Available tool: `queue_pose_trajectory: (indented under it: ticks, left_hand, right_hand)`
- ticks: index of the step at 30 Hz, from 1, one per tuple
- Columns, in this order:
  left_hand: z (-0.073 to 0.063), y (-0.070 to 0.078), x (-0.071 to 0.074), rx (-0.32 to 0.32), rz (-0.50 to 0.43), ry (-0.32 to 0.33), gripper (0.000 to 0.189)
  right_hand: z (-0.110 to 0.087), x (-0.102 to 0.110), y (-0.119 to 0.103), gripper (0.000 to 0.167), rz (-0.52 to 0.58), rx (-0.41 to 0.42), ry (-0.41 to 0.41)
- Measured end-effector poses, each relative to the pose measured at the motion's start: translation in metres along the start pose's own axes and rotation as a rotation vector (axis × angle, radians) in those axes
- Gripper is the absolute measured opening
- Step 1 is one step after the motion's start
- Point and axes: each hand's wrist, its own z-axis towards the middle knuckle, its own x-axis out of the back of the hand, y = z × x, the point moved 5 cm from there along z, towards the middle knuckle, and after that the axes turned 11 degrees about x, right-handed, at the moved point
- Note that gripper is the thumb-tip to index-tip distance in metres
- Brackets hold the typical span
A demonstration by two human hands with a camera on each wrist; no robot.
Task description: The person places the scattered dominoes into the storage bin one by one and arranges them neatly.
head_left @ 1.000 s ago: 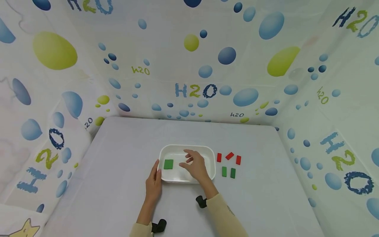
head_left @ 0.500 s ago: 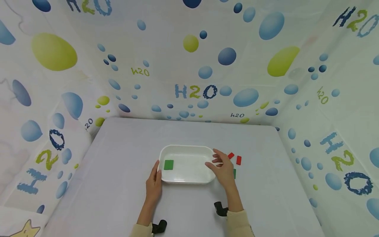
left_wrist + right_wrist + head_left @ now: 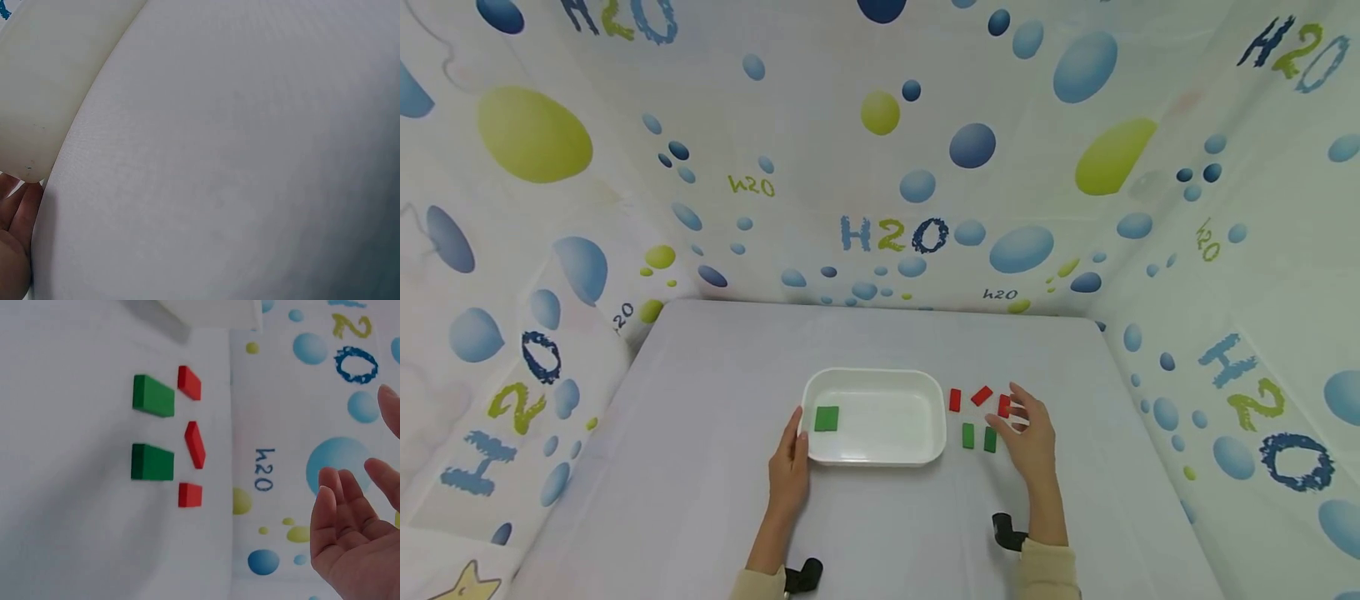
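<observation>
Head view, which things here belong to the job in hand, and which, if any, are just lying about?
Likely in the job:
white tray, left hand on its side
green square in the tray
two green blocks and three red blocks, by the right hand

Likely just surroundings:
patterned backdrop
black wrist-worn devices
white tabletop

The pale table carries a tray and five blocks.

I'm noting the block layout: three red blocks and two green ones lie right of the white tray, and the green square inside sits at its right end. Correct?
Not quite: the green square inside the white tray sits at its left end, as the head view shows. The three red blocks and two green blocks do lie right of the tray.
</observation>
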Motion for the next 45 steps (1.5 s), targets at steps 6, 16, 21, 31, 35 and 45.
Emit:
queue_pose_trajectory:
  ticks: [6,16,21,31,35,45]
  left_hand:
    - [0.0,0.0,0.0,-0.001,-0.003,-0.004,0.047]
    - [-0.001,0.001,0.0,0.003,-0.002,0.007,0.046]
    - [-0.001,0.001,0.0,-0.009,-0.005,0.019,0.045]
    - [0.0,0.0,0.0,0.001,-0.014,0.004,0.046]
    - [0.0,0.002,0.0,-0.012,-0.011,0.02,0.045]
    - [-0.001,0.004,0.0,-0.007,-0.011,0.003,0.046]
  right_hand:
    - [-0.002,0.003,0.028,0.07,-0.011,-0.082,-0.107]
    - [-0.01,-0.008,0.065,0.078,0.012,-0.245,-0.232]
    - [-0.016,-0.014,0.078,0.077,0.009,-0.269,-0.257]
    - [-0.02,-0.019,0.086,0.073,0.043,-0.253,-0.248]
    - [-0.02,-0.021,0.088,0.071,0.015,-0.241,-0.248]
    - [-0.021,-0.028,0.088,0.069,-0.052,-0.209,-0.266]
